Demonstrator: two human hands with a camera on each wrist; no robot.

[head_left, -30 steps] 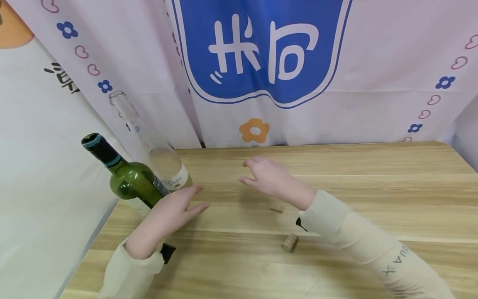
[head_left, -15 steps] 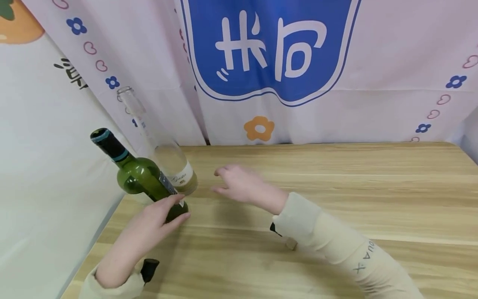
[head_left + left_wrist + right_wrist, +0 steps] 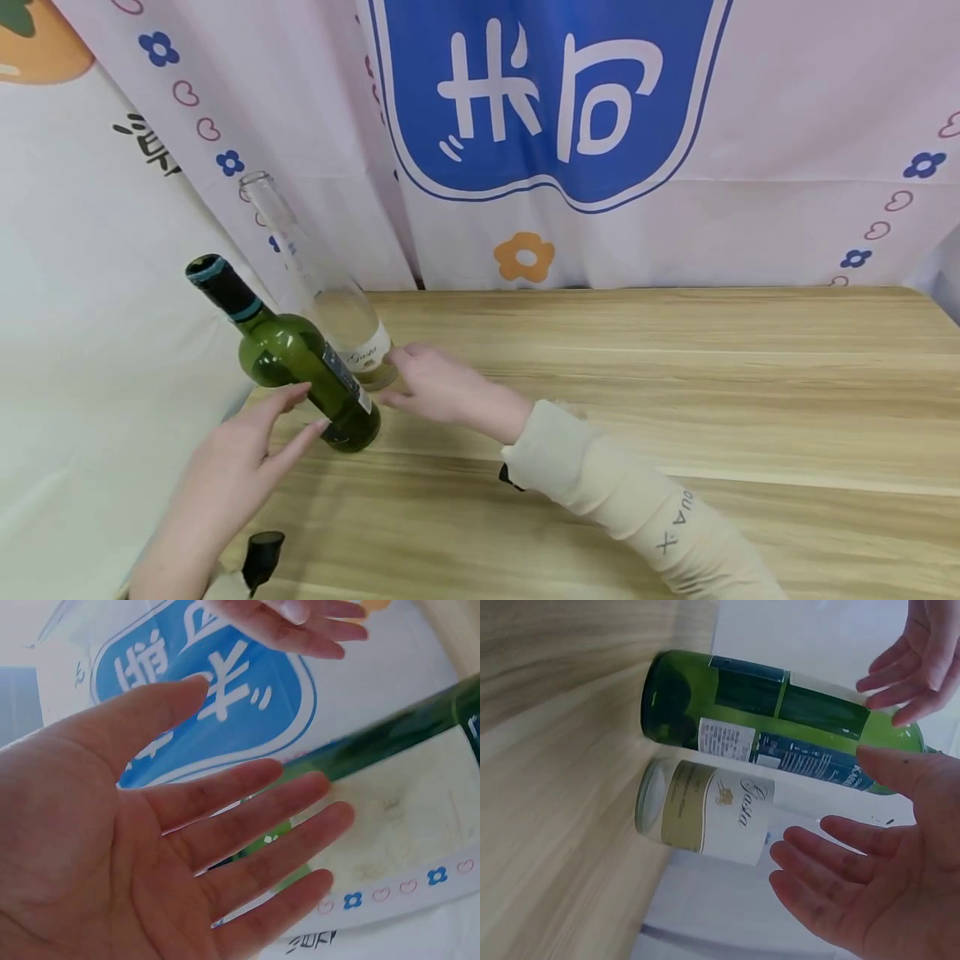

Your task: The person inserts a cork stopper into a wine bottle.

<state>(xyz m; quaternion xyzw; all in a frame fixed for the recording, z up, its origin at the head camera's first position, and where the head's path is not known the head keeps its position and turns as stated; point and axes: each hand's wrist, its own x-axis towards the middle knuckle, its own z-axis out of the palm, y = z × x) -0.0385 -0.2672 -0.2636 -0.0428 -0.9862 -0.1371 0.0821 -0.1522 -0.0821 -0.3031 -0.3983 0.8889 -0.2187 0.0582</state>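
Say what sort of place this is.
Probably an indoor booth or staged workspace, though the wider room isn't visible. Printed cloth hangs behind a wood-grain table, where a green bottle and a clear bottle stand.

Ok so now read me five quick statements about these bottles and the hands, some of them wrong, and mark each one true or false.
1. The green bottle and the clear bottle both stand upright on the table. True.
2. The left hand grips the green bottle. False: it holds nothing.
3. The right hand holds neither bottle. True.
4. The clear bottle has no label. False: it bears a partly white label.
5. The green bottle's neck is black with teal bands. True.
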